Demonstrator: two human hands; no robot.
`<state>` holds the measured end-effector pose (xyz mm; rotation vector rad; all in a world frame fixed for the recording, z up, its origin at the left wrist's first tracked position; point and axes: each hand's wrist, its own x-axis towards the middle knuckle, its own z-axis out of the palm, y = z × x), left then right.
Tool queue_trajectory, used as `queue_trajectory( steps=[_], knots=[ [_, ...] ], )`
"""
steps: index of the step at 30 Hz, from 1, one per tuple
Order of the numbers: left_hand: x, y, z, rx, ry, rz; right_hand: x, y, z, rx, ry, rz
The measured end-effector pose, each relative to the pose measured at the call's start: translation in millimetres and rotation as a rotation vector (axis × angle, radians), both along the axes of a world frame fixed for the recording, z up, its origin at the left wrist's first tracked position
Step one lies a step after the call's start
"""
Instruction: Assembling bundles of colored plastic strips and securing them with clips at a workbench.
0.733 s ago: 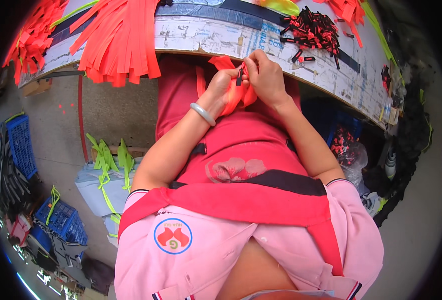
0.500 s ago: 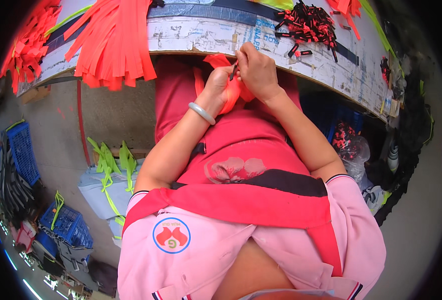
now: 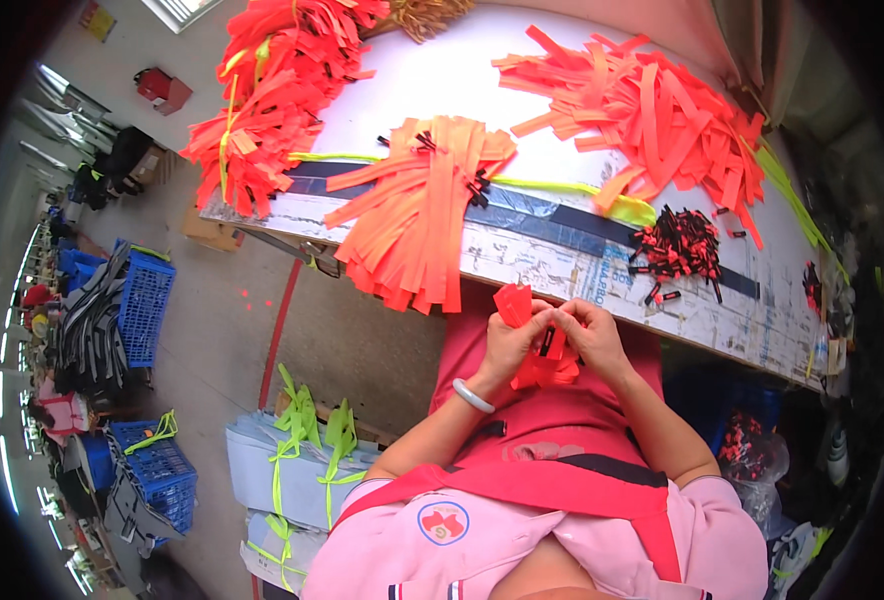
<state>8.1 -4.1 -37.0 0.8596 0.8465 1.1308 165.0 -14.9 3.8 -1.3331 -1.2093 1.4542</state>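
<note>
My left hand (image 3: 515, 345) and my right hand (image 3: 594, 338) meet over my lap, close to the table's near edge. Between them is an orange-red fabric strip (image 3: 514, 303), folded or bunched, with parts sticking up above the left hand and hanging below the fingers. Both hands are closed, thumbs and fingertips pinching the strip. A small black tab (image 3: 547, 343) shows against the fabric by the left fingers. Exactly how the tab and strip join is hidden by the fingers. A pile of small black-and-red tabs (image 3: 678, 245) lies on the table to the right.
Orange strips with black ends (image 3: 412, 225) lie fanned over the table's front edge (image 3: 507, 262). More strip heaps stand at the back left (image 3: 272, 110) and right (image 3: 652, 115). Tied pale bundles (image 3: 262, 480) and blue crates (image 3: 147, 310) are on the floor to the left.
The view has tilted up and shifted left, showing more of the table. My right fingers have moved from the tab's top to the strip, whose folded part now stands up beside the left hand.
</note>
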Motion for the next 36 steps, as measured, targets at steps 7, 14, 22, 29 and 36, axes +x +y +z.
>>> queue_trajectory(
  steps=[7,14,22,29,36],
  knots=[
    [-4,3,6,0.015,0.002,-0.031,-6,-10,-4,0.295,-0.249,0.065],
    [-13,1,8,-0.126,-0.037,-0.137,-8,-13,-1,0.293,-0.233,0.065],
    [-23,2,19,-0.096,-0.047,-0.236,1,1,23,0.254,-0.335,0.251],
    [-33,4,36,-0.017,0.058,-0.221,-11,1,26,0.359,-0.328,0.184],
    [-32,-7,16,-0.073,0.012,-0.161,-10,4,16,0.391,-0.344,0.168]
  ],
)
